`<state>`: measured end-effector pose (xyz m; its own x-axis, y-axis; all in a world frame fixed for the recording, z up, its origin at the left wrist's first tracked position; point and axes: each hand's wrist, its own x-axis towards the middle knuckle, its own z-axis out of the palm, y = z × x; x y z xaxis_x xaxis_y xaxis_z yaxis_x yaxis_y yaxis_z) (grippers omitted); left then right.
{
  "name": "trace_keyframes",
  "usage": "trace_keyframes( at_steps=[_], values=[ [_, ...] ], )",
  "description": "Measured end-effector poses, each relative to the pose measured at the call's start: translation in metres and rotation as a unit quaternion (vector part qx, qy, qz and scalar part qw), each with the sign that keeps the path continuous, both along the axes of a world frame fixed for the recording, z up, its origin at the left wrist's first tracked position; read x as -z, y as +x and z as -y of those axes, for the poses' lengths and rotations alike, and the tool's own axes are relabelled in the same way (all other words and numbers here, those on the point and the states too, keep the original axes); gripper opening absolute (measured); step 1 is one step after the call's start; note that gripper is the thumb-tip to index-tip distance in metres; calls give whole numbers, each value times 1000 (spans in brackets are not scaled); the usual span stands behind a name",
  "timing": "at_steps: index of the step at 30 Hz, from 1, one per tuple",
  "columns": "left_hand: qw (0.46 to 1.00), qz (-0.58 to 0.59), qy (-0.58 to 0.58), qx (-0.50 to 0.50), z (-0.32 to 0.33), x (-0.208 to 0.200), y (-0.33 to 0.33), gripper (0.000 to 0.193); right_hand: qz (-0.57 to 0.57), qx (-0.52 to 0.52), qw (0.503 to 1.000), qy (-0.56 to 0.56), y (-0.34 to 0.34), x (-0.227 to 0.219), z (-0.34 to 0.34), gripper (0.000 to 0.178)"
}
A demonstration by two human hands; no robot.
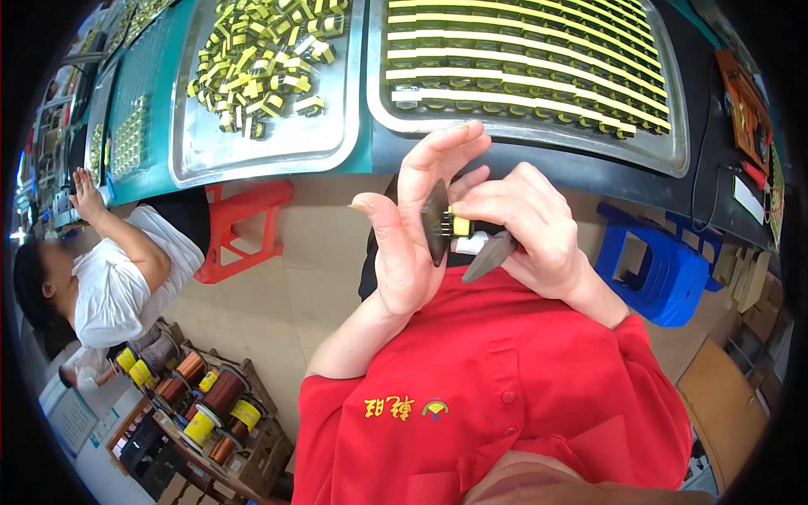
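Observation:
Both hands meet in front of my chest. My left hand (pixel 412 231) is spread, thumb apart and fingers stretched upward. Against its finger side stands a dark, flat, pointed piece (pixel 436 223); I cannot tell whether it is worn or loose. My right hand (pixel 530 223) is closed, pinching a small yellow-and-black transformer (pixel 461 225) by its body. The transformer's thin metal pins point left, toward the dark piece, at or very near its face. A second dark grey, blunt piece (pixel 490 257) sticks out below the right fingers, and how it is held is hidden.
Beyond my hands, a metal tray (pixel 278 160) bears a loose heap of similar transformers; another tray (pixel 539 139) holds them in tight rows. A red stool (pixel 244 227) and a blue stool (pixel 656 269) stand below the table. Someone sits at left, near wire spools (pixel 227 391).

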<state>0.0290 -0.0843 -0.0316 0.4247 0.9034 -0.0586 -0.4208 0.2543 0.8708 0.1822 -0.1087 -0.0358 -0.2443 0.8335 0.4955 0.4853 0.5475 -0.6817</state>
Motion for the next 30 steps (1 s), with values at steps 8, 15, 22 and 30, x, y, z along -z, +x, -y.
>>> trace_keyframes(
  at_steps=[8, 15, 22, 30],
  values=[
    [999, -4, 44, 17, 2, 9, 4, 78, -42, -21, 999, -9, 2, 0, -7, 34],
    [962, -227, 133, -74, 6, 2, -8, 35, -98, -30, 994, -34, 13, 6, 5, 41],
    [981, -160, 112, 10, 11, 6, 1, 42, -74, 19, 997, 6, 28, -4, 14, 38],
    [998, -45, -27, 42, 8, 4, 9, 48, -104, 20, 981, -164, 43, -9, 15, 40]
  ],
)
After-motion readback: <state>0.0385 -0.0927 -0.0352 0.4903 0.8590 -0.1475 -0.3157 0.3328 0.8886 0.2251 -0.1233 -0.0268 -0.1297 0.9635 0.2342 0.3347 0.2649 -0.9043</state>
